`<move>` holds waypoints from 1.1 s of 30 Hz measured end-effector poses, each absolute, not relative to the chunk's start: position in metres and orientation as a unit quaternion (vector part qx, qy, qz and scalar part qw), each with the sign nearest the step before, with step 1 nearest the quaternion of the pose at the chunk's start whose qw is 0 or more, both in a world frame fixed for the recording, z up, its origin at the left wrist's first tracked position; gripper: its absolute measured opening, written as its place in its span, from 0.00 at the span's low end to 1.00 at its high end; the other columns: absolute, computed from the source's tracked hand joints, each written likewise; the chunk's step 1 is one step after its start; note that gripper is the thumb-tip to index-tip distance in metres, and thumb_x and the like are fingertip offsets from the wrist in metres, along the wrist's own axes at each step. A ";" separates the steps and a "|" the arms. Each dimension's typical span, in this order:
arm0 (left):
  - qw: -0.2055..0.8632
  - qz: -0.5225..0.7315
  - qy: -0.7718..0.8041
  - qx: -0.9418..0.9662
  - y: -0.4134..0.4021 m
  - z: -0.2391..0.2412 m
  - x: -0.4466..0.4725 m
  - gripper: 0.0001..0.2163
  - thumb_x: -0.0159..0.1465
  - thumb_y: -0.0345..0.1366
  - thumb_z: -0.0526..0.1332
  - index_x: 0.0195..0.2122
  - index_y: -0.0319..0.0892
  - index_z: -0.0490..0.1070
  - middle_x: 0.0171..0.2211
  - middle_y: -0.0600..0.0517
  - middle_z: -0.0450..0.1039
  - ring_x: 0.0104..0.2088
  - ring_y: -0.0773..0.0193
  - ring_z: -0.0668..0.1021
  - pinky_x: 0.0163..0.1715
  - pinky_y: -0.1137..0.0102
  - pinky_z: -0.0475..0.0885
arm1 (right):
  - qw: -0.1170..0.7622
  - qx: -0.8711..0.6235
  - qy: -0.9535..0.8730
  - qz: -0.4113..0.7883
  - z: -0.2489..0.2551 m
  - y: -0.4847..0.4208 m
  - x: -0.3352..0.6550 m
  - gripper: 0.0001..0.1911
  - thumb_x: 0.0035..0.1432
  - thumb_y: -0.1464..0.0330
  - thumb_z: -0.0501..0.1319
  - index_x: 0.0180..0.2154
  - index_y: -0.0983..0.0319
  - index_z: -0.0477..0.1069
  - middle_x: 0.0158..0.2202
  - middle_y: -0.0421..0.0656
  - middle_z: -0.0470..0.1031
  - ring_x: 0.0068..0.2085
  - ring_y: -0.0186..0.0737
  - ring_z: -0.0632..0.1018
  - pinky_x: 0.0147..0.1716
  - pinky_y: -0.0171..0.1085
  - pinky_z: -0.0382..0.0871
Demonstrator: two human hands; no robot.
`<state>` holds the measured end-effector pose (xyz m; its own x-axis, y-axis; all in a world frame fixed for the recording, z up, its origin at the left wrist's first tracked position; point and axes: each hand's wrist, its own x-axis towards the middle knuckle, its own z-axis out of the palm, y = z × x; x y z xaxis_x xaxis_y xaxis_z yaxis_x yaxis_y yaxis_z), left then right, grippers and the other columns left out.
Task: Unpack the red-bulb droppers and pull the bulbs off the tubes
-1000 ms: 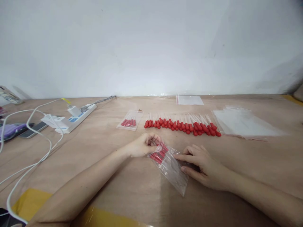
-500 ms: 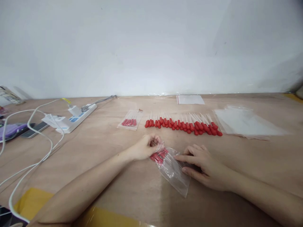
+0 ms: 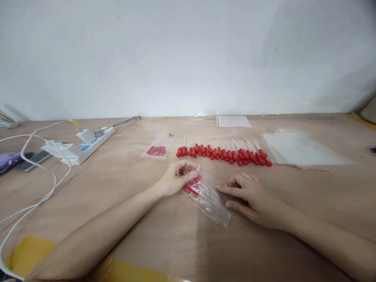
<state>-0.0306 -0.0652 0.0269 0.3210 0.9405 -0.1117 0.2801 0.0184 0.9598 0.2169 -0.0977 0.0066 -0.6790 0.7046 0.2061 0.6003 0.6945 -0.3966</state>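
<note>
My left hand [image 3: 176,178] pinches a corner of a clear plastic bag [image 3: 213,209] between thumb and fingers. Inside the bag lie several red-tipped sticks [image 3: 193,185], their red ends close to my left hand and their pale shafts pointing right. My right hand [image 3: 249,199] is at the bag's other side, thumb and index finger apart, the index fingertip at its edge. Behind my hands runs a row of red-tipped sticks [image 3: 223,154] with pale shafts pointing to the wall. Left of the row lies a filled bag [image 3: 160,148] with several red-tipped sticks in it.
A stack of clear bags [image 3: 302,149] lies right of the row, and a single bag with a red line [image 3: 234,122] near the wall. At left are a power strip [image 3: 96,144] with chargers, white cables [image 3: 54,184] and a phone [image 3: 33,161]. Yellow material [image 3: 129,271] borders the front.
The bag and both hands have shifted slightly up in the view, and the bag's free end has swung up a little. My left hand keeps its pinch. The whole view has moved a little.
</note>
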 end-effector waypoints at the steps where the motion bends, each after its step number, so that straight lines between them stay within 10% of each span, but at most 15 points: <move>1: 0.512 0.324 0.497 0.621 -0.063 0.027 -0.033 0.18 0.53 0.43 0.64 0.39 0.34 0.68 0.33 0.48 0.73 0.30 0.68 0.74 0.31 0.72 0.70 | 0.174 -0.365 -0.903 0.143 0.007 -0.097 0.218 0.18 0.58 0.59 0.53 0.50 0.51 0.66 0.38 0.45 0.67 0.39 0.40 0.66 0.39 0.42 0.58; 7: 0.443 0.289 0.522 0.669 -0.043 0.069 -0.071 0.13 0.52 0.40 0.65 0.34 0.36 0.70 0.28 0.50 0.74 0.29 0.67 0.76 0.30 0.71 0.73 | 0.147 -0.367 -0.907 0.148 0.015 -0.095 0.222 0.16 0.58 0.61 0.54 0.48 0.51 0.68 0.38 0.45 0.66 0.40 0.40 0.67 0.39 0.42 0.59; 14: 0.051 0.521 0.572 0.631 -0.026 0.118 -0.131 0.09 0.57 0.32 0.60 0.38 0.35 0.67 0.29 0.51 0.73 0.28 0.71 0.76 0.32 0.69 0.74 | 0.144 -0.365 -0.905 0.161 0.019 -0.094 0.225 0.16 0.56 0.63 0.56 0.48 0.51 0.68 0.38 0.44 0.67 0.40 0.39 0.67 0.39 0.42 0.60; 19: -0.205 0.424 0.482 0.739 -0.007 0.067 -0.120 0.06 0.58 0.36 0.60 0.35 0.41 0.72 0.36 0.50 0.71 0.37 0.65 0.74 0.34 0.72 0.73 | 0.143 -0.365 -0.905 0.163 0.016 -0.093 0.226 0.16 0.57 0.62 0.55 0.48 0.51 0.68 0.38 0.44 0.67 0.39 0.39 0.68 0.39 0.42 0.60; 33: -0.133 0.290 0.395 0.861 0.011 0.012 -0.105 0.10 0.63 0.35 0.53 0.44 0.43 0.69 0.42 0.47 0.67 0.37 0.66 0.74 0.37 0.71 0.70 | 0.155 -0.361 -0.904 0.168 0.015 -0.092 0.227 0.16 0.57 0.61 0.55 0.47 0.51 0.68 0.38 0.44 0.67 0.39 0.39 0.68 0.39 0.42 0.61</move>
<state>-0.1049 0.0105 0.0125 0.5190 0.6034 0.6054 0.7580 -0.6522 0.0002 0.2265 -0.0917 0.0152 -0.6906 0.7056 0.1588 0.6011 0.6821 -0.4165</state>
